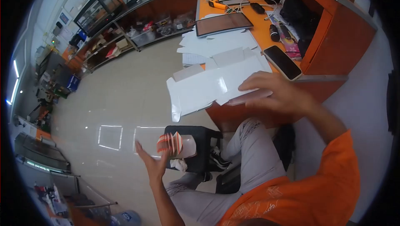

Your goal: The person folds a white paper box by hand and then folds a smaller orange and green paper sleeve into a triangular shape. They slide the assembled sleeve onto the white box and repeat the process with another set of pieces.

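Note:
My left hand is raised beside a black stool, thumb and fingers spread, with nothing held. Right by its fingers is an orange-and-white striped paper item, resting against a translucent plastic container on the stool. A crumpled white tissue lies next to the container. My right hand, a little blurred, is over the near edge of a flattened white cardboard box. Its fingers are parted around that edge; whether they touch the card is hard to see.
On the orange desk are a phone, a dark tablet-like panel, more white cardboard, an orange-handled tool and cables. The white box overhangs the desk edge. Shelves with goods line the far wall.

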`<state>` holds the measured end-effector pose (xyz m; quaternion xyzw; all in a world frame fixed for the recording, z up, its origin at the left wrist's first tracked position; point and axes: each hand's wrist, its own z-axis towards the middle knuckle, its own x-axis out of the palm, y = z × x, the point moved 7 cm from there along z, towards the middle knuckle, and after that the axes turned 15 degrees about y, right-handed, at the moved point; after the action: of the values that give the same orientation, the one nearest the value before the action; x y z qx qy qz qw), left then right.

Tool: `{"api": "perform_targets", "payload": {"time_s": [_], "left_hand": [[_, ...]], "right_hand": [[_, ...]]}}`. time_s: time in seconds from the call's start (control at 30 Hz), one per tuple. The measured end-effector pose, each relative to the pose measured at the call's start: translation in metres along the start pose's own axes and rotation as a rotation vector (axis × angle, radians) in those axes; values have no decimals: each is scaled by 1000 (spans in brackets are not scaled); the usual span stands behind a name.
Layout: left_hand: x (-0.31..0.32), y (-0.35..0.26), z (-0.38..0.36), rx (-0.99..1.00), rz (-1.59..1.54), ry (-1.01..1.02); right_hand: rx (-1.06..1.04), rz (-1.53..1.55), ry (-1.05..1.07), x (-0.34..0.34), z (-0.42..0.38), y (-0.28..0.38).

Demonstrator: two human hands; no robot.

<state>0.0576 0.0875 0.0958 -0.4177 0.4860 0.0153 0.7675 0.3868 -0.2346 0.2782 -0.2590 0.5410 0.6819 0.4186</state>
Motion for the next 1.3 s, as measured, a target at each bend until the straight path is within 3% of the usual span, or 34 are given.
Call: {"api": "perform_targets", "payload": {"time_s": [0.03, 0.07, 0.2, 0.33, 0.4, 0.53, 0.57, 0.63, 0.7, 0.77, 0.8, 0.83, 1.0, 1.13, 1.3], "left_hand": [[-10, -43, 18, 77, -31, -18], [-17, -94, 33, 150, -65, -35], [2, -222, 79, 567, 91, 256], [38, -243, 121, 569, 196, 472], [44, -236, 136, 326, 176, 697], [43, -224, 150, 287, 71, 768], [49, -213, 155, 260, 65, 762], [50, -212, 157, 638, 71, 662], [49, -211, 155, 450, 38, 766], [47, -203, 156, 389, 50, 765], [50, -203, 156, 492, 70, 724], [41, -209, 148, 282, 11, 816], [64, -238, 133, 690, 204, 493], [88, -252, 114, 657, 430, 530], [101, -254, 101, 683, 332, 443]], "right_hand": [[82, 24, 159, 6, 3, -20], [63, 38, 155, 4, 5, -32], [126, 77, 339, 19, 15, -63], [85, 123, 362, 17, 14, -76], [18, 115, 339, 15, 15, -80], [44, 287, 420, 16, 17, -93], [65, 351, 442, 16, 21, -94], [80, 301, 445, 15, 20, -98], [116, 265, 392, 15, 15, -106], [134, 288, 371, 13, 21, -97], [159, 321, 372, 13, 24, -95], [257, 448, 341, 13, 24, -91], [222, 508, 339, 15, 28, -82], [289, 532, 289, 17, 24, -85], [303, 538, 266, 17, 22, -85]]}}
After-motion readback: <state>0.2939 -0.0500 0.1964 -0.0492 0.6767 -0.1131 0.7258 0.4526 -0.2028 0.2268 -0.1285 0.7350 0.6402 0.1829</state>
